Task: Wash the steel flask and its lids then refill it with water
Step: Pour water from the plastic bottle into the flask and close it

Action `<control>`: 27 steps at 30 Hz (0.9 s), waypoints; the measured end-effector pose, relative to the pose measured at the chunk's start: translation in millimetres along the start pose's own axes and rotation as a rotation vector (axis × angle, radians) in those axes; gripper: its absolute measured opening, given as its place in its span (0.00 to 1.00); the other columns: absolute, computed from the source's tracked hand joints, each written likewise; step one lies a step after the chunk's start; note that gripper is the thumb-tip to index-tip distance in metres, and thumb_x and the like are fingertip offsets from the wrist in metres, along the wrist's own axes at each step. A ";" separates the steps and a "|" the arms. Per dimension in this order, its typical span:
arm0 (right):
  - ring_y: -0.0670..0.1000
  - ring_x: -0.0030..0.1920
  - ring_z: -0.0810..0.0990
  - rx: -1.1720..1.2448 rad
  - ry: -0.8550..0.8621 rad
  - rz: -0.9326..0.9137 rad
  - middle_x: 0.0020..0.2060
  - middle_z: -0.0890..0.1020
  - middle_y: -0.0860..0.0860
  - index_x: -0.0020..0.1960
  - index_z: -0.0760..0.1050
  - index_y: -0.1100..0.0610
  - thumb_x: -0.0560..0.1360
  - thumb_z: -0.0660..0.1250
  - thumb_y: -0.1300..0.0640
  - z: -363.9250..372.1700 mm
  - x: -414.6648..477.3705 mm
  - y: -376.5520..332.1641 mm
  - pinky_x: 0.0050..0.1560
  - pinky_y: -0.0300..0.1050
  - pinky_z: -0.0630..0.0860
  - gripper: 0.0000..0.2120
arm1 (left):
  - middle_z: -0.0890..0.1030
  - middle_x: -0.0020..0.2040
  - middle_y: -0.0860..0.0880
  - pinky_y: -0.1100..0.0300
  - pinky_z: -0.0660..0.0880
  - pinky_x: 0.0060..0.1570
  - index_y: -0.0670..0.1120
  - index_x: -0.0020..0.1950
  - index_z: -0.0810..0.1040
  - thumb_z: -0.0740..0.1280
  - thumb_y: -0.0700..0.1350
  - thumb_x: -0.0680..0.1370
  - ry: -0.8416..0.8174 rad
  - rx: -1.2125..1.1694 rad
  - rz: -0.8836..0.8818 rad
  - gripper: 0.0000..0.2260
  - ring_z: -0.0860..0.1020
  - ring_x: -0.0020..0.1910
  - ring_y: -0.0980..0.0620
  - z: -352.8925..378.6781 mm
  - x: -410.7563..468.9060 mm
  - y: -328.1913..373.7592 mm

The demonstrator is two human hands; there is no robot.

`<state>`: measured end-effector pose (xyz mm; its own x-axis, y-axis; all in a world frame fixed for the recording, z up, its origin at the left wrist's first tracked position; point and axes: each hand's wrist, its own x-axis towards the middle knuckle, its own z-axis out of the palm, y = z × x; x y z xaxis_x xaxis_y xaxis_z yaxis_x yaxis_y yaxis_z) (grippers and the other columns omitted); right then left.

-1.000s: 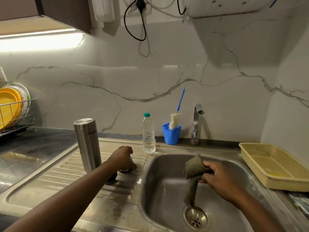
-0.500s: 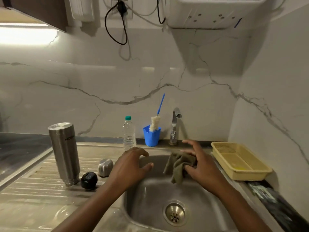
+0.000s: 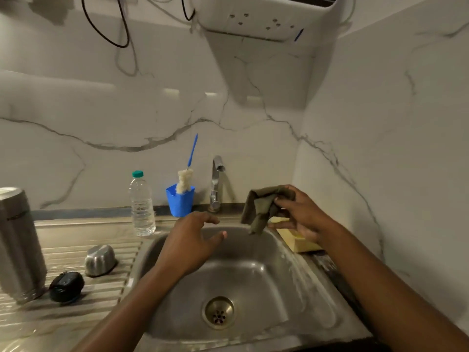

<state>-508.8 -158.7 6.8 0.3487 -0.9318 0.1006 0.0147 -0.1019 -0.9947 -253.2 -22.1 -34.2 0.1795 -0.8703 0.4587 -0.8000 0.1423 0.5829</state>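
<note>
Right hand (image 3: 307, 217) pinches a dangling olive cloth (image 3: 261, 207) over the sink (image 3: 253, 275); left hand (image 3: 187, 242) hovers, fingers (image 3: 203, 219) released. A loose pinch may drop it.

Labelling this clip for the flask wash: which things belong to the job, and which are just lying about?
Job: steel flask, steel cap, black lid, sink, tap, bottle brush, probably the cloth the right hand grips.
Lying about: plastic water bottle, yellow basket.

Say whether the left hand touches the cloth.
Apart. The head view shows sink wall between the left hand and the cloth, which the right hand pinches.
</note>
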 end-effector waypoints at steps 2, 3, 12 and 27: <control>0.61 0.54 0.86 0.027 0.028 0.045 0.55 0.82 0.60 0.61 0.73 0.55 0.84 0.62 0.66 -17.4 12.1 -12.8 0.47 0.64 0.85 0.09 | 0.80 0.64 0.58 0.63 0.71 0.50 0.58 0.65 0.81 0.73 0.60 0.77 -0.004 -0.023 0.010 0.18 0.76 0.59 0.61 3.9 2.4 3.6; 0.61 0.54 0.85 0.031 0.036 0.057 0.55 0.81 0.60 0.62 0.73 0.55 0.84 0.61 0.67 -25.8 17.7 -18.3 0.47 0.64 0.85 0.10 | 0.80 0.63 0.59 0.63 0.72 0.51 0.58 0.65 0.81 0.73 0.60 0.77 -0.002 -0.030 0.015 0.17 0.76 0.59 0.61 5.5 3.5 4.6; 0.60 0.50 0.83 -0.033 0.293 0.240 0.58 0.79 0.63 0.63 0.74 0.58 0.81 0.57 0.72 -76.7 73.1 -4.2 0.46 0.63 0.84 0.16 | 0.80 0.55 0.62 0.64 0.72 0.50 0.59 0.61 0.82 0.74 0.59 0.77 -0.005 -0.062 0.015 0.15 0.78 0.57 0.62 19.3 12.5 -3.9; 0.54 0.46 0.80 -1.125 0.338 0.332 0.46 0.79 0.55 0.56 0.75 0.61 0.71 0.78 0.59 -72.3 92.5 43.1 0.40 0.46 0.79 0.18 | 0.78 0.49 0.66 0.65 0.71 0.48 0.59 0.59 0.83 0.76 0.59 0.75 -0.013 -0.035 -0.064 0.14 0.78 0.55 0.63 29.0 22.2 -35.5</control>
<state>-543.7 -274.5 -25.2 -0.0828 -0.9965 0.0123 -0.9066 0.0702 -0.4161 -237.4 -60.2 -64.2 0.2220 -0.8839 0.4117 -0.7665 0.1027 0.6340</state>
